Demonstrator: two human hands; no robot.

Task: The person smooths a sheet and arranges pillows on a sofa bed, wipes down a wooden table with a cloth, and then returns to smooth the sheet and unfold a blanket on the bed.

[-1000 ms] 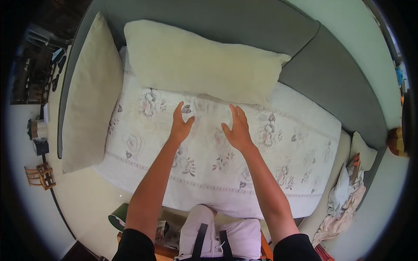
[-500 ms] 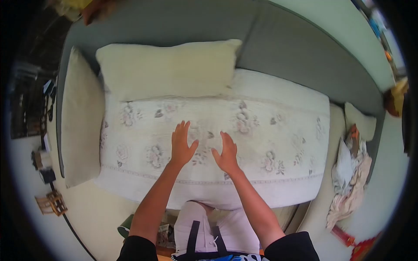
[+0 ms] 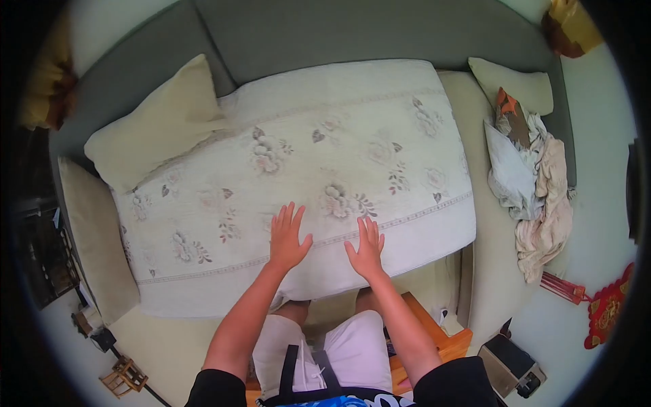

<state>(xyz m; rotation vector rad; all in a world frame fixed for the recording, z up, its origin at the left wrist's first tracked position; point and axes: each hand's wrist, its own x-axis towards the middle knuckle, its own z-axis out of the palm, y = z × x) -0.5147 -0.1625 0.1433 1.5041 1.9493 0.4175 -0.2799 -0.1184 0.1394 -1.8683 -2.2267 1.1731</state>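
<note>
My left hand [image 3: 289, 239] has its fingers spread, palm down, and holds nothing. It is over the front half of a white floral sofa cover [image 3: 298, 136]; whether it touches the cloth I cannot tell. My right hand [image 3: 367, 249] is to its right, over the cover's front border, also with its fingers apart and nothing in them. The cover is spread over the sofa seat and looks mostly smooth. A large cream cushion [image 3: 159, 125] leans at the back left, its lower edge resting on the cover.
Another cushion [image 3: 98, 234] stands at the left end, a smaller cushion [image 3: 519, 88] at the back right. Crumpled clothes [image 3: 546, 183] lie on the right section. A grey backrest [image 3: 319, 34] runs behind. Close to my legs is a wooden table [image 3: 444, 336]; a red hanging ornament [image 3: 608, 308] is at right.
My view has turned to the right, so the cushions and cover appear further left. Both hands stay open and are now over the cover's front right part.
</note>
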